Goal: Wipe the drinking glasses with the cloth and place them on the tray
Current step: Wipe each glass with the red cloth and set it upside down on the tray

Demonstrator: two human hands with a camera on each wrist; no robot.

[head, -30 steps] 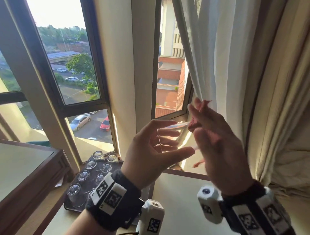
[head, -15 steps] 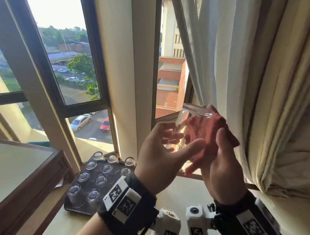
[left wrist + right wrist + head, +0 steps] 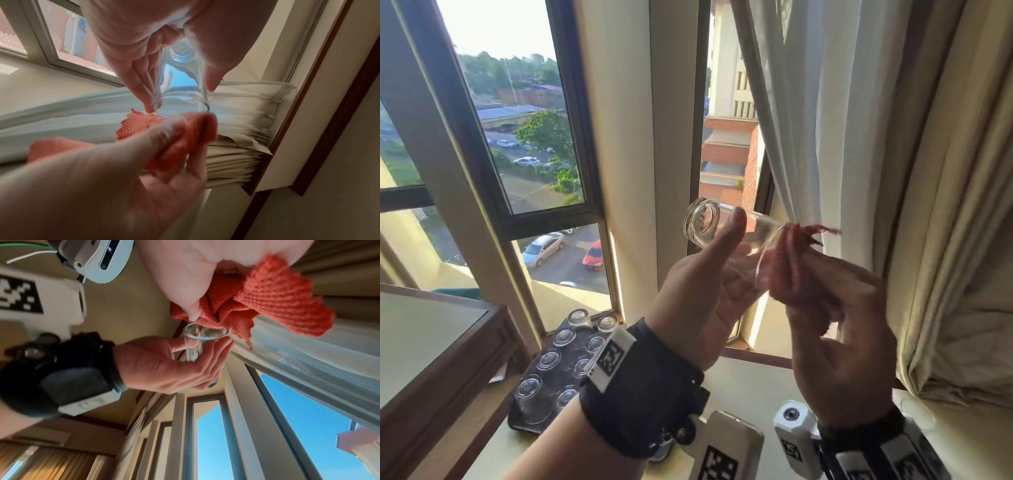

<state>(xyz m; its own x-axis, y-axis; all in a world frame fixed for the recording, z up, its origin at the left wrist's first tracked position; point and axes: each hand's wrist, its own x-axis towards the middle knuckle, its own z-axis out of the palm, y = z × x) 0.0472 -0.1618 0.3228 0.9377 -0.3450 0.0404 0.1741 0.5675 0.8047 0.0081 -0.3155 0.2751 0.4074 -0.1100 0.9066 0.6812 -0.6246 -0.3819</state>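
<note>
My left hand point(image 3: 709, 291) holds a clear drinking glass point(image 3: 703, 224) on its side in front of the window, thumb along one wall and fingers under the other, base toward the left. The glass point(image 3: 180, 84) has its open rim turned to the red knitted cloth point(image 3: 787, 270). My right hand point(image 3: 839, 329) grips that cloth point(image 3: 273, 298) bunched at the rim of the glass point(image 3: 203, 335). The dark tray point(image 3: 524, 421) lies on the sill at lower left with several glasses point(image 3: 548, 359) upside down on it.
A wooden table edge point(image 3: 448, 373) juts in at lower left beside the tray. White and cream curtains point(image 3: 859, 137) hang close behind my right hand. The window frame point(image 3: 671, 137) stands just beyond the glass, and the cream sill point(image 3: 750, 387) runs below my hands.
The glass has turned from upright to lying sideways, base now to the left. My right hand with the cloth has come off the glass wall to its open rim.
</note>
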